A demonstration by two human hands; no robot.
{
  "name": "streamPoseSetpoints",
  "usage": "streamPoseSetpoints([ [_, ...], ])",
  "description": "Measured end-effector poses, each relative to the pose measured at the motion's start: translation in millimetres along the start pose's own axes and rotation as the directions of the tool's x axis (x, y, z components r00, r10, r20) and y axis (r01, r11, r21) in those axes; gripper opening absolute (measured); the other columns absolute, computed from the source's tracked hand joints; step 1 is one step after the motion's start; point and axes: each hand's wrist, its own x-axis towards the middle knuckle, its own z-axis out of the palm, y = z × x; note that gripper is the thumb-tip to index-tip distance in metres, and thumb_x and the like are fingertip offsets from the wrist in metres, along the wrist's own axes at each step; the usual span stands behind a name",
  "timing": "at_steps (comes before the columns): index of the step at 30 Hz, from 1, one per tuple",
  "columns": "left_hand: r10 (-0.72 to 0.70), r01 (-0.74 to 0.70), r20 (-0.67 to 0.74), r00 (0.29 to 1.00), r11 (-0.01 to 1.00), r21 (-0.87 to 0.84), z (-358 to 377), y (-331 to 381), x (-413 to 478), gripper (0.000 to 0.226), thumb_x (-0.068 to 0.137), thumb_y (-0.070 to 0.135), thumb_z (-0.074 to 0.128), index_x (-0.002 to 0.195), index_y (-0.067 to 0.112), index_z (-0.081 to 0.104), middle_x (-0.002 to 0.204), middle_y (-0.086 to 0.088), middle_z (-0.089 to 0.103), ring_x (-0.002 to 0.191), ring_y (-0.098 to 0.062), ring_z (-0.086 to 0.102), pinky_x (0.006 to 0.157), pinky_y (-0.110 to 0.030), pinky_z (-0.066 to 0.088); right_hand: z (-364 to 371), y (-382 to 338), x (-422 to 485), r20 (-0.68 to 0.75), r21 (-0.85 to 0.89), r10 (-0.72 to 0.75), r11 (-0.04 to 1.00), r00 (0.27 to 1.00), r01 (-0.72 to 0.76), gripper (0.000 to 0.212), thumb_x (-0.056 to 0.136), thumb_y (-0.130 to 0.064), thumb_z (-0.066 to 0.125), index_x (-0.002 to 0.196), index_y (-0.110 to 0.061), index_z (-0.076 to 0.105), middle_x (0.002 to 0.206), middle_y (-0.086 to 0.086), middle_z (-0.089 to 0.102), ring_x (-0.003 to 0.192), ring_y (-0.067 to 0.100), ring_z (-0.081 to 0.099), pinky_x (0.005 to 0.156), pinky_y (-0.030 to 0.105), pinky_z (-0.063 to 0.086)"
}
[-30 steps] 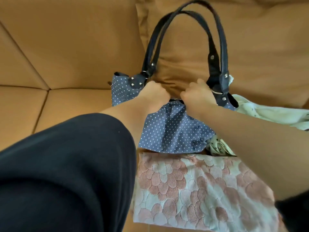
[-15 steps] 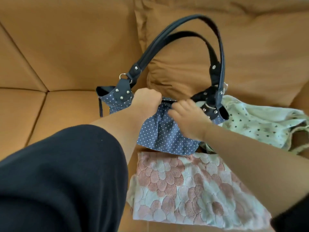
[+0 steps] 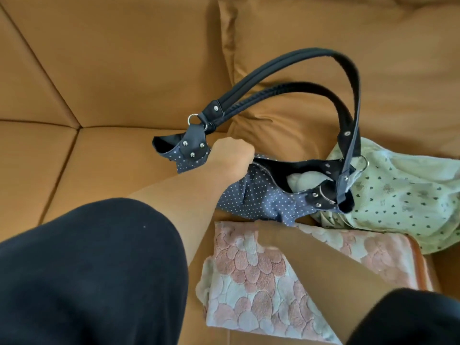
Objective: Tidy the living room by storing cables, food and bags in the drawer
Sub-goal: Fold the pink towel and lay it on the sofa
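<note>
One polka-dot bag, one floral towel on tan sofa.

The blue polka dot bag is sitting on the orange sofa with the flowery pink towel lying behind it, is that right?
Not quite. The blue polka dot bag is on the orange sofa, but the flowery pink towel lies in front of it, nearer the person, not behind it. The head view shows this.

Navy polka-dot handbag, slumped on orange sofa seat, mouth gaping, pale cloth inside, two dark handles arching upward
</note>
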Motion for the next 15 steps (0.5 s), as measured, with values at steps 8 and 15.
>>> streamPoseSetpoints([
  [8, 0.111, -0.108, 0.164, 0.98, 0.994, -0.026, 38, -10, 4, 0.014, 0.094, 0.024, 0.054, 0.097, 0.013, 0.061, 0.089, -0.005, 0.06, 0.081, -0.027, 0.056, 0.063, -0.033, 0.037, -7, 5, 20, 0.061, -0.07, 0.002, 0.998, 0.998, 0.002, 0.029, 0.092, -0.004, 0.04, 0.118, -0.005, 0.053, 0.073, 0.0, 0.041, 0.059, 0.011, 0.04, 0.047, 0.022, 0.033],
  [15, 0.111, -0.043, 0.584, 0.804, 0.991, -0.128, 24, 1, 37, 0.049, 0.086, 0.047, 0.063, 0.066, 0.006, 0.047, 0.062, -0.002, 0.043, 0.072, -0.023, 0.048, 0.069, -0.037, 0.044, -28, 29, 6, 0.036, -0.137, -0.015, 0.99, 0.999, 0.02, 0.023, 0.089, -0.02, 0.052, 0.107, -0.008, 0.06, 0.1, 0.004, 0.062, 0.092, 0.025, 0.06, 0.082, 0.033, 0.052],
])
